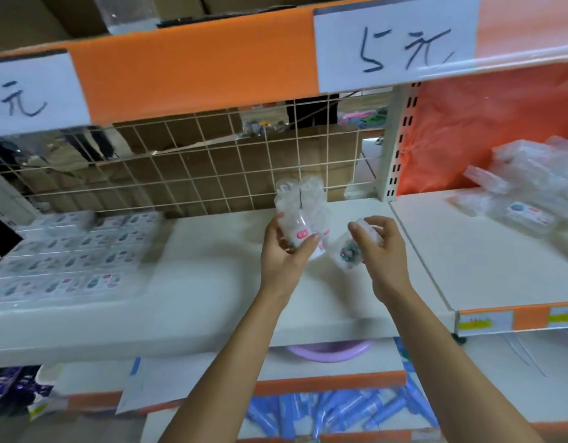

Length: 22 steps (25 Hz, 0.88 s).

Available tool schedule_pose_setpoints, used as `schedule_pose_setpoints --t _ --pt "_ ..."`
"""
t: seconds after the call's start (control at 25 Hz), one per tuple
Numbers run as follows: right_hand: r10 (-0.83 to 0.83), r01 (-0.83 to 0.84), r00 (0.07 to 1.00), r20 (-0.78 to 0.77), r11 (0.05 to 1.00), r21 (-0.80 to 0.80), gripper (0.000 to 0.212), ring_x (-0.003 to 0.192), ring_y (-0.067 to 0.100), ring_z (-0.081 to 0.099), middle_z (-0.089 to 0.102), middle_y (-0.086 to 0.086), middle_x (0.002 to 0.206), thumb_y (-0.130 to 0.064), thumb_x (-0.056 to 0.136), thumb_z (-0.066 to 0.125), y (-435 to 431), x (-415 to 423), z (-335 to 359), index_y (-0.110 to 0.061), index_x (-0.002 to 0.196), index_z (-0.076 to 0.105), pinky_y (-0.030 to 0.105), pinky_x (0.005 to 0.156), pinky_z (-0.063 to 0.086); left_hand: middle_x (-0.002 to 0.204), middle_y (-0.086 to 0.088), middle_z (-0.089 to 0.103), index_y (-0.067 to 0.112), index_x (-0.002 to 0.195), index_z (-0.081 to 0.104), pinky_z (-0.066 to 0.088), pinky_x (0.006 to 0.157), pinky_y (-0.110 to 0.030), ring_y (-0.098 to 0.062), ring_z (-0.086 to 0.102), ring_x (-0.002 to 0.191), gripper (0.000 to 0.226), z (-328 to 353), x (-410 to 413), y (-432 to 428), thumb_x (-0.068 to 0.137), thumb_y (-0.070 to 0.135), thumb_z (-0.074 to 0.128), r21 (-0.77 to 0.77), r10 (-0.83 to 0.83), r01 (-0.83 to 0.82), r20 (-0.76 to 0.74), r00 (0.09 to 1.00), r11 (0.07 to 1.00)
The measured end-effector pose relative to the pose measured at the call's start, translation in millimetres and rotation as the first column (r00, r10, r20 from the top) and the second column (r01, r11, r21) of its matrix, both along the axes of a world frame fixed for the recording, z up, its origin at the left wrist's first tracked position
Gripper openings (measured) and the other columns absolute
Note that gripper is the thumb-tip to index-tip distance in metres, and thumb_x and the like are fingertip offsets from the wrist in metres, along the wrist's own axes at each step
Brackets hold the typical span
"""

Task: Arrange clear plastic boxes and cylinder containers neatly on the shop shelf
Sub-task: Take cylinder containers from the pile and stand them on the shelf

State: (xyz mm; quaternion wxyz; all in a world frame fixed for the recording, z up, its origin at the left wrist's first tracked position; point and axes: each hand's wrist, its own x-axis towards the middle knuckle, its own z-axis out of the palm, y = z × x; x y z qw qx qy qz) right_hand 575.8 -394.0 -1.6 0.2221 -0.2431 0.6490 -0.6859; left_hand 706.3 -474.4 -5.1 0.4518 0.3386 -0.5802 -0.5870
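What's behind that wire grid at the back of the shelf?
Brown cardboard boxes show through the wire grid, with blurred colourful goods beyond. The orange price strip above covers whatever stands higher.

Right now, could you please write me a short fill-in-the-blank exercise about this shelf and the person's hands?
The left hand grips clear containers bearing a ___ label. The ___ hand holds a single container. The paper sign overhead prices goods at ___ yuan. The rows of flat boxes lie on the shelf to the ___ of the left hand.
Missing words: pink; right; 5; left.
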Motion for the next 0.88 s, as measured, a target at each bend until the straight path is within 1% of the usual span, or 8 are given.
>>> schedule_pose_setpoints --t 0.12,0.2,0.28,0.32,0.44,0.56,0.72,0.88 --pt "0.021 -0.012 0.995 -0.101 0.997 0.08 0.026 0.095 0.014 0.058 0.059 -0.01 0.101 -0.036 0.082 0.067 -7 17 -8 -0.025 0.102 0.055 0.034 0.084 0.049 0.104 0.006 0.066 0.025 0.121 0.046 0.056 0.08 -0.034 -0.011 0.066 0.09 0.073 -12 18 -6 0.058 0.035 0.082 -0.047 0.06 -0.053 0.155 0.986 0.997" --pt "0.061 -0.045 0.992 -0.106 0.988 0.15 0.035 0.102 0.017 0.057 0.055 -0.005 0.11 -0.033 0.081 0.068 -10 25 -15 -0.023 0.108 0.048 0.036 0.089 0.048 0.105 0.004 0.065 0.028 0.125 0.038 0.055 0.078 -0.034 -0.011 0.066 0.088 0.078 -18 29 -8 0.062 0.031 0.085 -0.123 0.128 -0.094 0.308 0.943 0.988" --pt "0.12 -0.086 0.98 -0.158 0.976 0.202 0.047 0.106 0.021 0.055 0.049 0.001 0.117 -0.024 0.079 0.07 -12 32 -23 -0.018 0.117 0.044 0.038 0.09 0.049 0.11 0.0 0.062 0.029 0.131 0.033 0.052 0.079 -0.032 -0.016 0.062 0.093 0.084 -24 36 -10 0.064 0.029 0.084 -0.254 0.189 -0.085 0.42 0.888 0.964" --pt "0.139 -0.089 0.965 -0.224 0.972 0.218 0.052 0.106 0.021 0.053 0.046 0.002 0.117 -0.02 0.077 0.071 -12 35 -25 -0.016 0.121 0.043 0.035 0.087 0.05 0.114 -0.001 0.058 0.028 0.132 0.035 0.049 0.081 -0.031 -0.018 0.059 0.097 0.083 -27 38 -10 0.065 0.028 0.084 -0.31 0.205 -0.062 0.455 0.866 0.949" --pt "0.158 -0.081 0.89 -0.427 0.978 0.194 0.057 0.097 0.017 0.052 0.043 0.002 0.118 -0.014 0.076 0.072 -12 41 -25 -0.015 0.126 0.045 0.008 0.073 0.042 0.122 -0.001 0.048 0.026 0.13 0.042 0.045 0.083 -0.029 -0.02 0.053 0.105 0.074 -32 39 -10 0.068 0.027 0.082 -0.392 0.218 0.008 0.53 0.82 0.92" --pt "0.216 -0.117 0.815 -0.538 0.97 0.211 0.061 0.099 0.004 0.044 0.043 0.006 0.128 -0.008 0.075 0.071 -11 47 -29 -0.017 0.129 0.045 0.0 0.074 0.036 0.129 -0.001 0.044 0.023 0.133 0.036 0.046 0.086 -0.032 -0.021 0.049 0.113 0.074 -37 40 -10 0.07 0.02 0.074 -0.419 0.192 0.065 0.541 0.819 0.906" --pt "0.264 -0.133 0.81 -0.523 0.952 0.274 0.069 0.11 0.017 0.047 0.038 0.009 0.131 -0.001 0.075 0.067 -11 48 -31 -0.018 0.135 0.038 0.002 0.077 0.036 0.131 -0.007 0.04 0.023 0.139 0.031 0.042 0.091 -0.032 -0.027 0.045 0.118 0.077 -39 36 -8 0.072 0.011 0.067 -0.44 0.155 0.147 0.579 0.8 0.886" --pt "0.236 -0.097 0.813 -0.532 0.956 0.276 0.075 0.122 0.022 0.043 0.041 0.01 0.135 0.002 0.075 0.064 -14 45 -34 -0.015 0.14 0.03 0.017 0.092 0.034 0.14 -0.009 0.041 0.023 0.147 0.021 0.042 0.097 -0.038 -0.03 0.044 0.124 0.089 -40 31 -9 0.073 0.008 0.067 -0.393 0.138 0.134 0.591 0.795 0.91"
